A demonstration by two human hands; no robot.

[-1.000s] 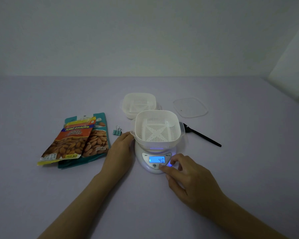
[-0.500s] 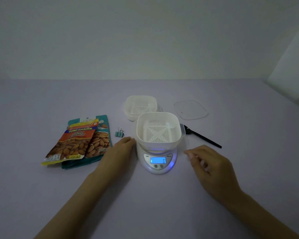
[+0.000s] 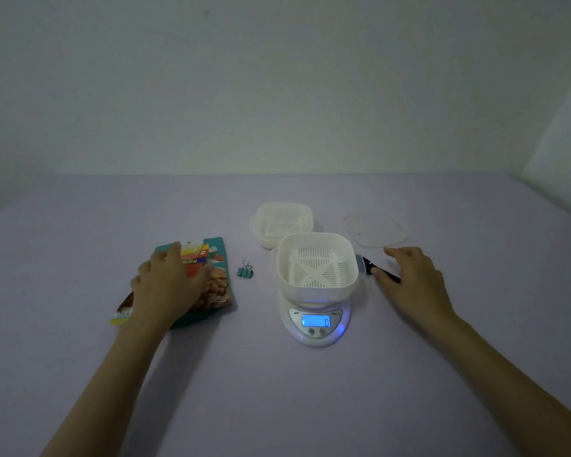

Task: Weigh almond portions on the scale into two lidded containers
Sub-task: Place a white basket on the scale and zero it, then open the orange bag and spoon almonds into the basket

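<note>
— Where are the almonds sitting?

— Two almond packets (image 3: pixel 216 285) are lying overlapped on the worktop (image 3: pixel 277 390), left of the scale (image 3: pixel 315 328). The left hand (image 3: pixel 165 285) is resting on them with its fingers spread flat, gripping nothing.

— And the containers?

— One white container (image 3: pixel 317 265), slotted inside, is sitting on the scale, whose lit display is showing 0. The second container (image 3: pixel 282 224) is standing just behind it on the worktop. A clear lid (image 3: pixel 374 229) is lying to the right of that one.

— What is the right hand doing?

— The right hand (image 3: pixel 412 278) is hovering right of the scale, fingers loose and apart. Its thumb is lying at the handle of a black utensil (image 3: pixel 370 267), though I cannot tell whether it is touching. A binder clip (image 3: pixel 244 269) is lying between the packets and the scale.
</note>
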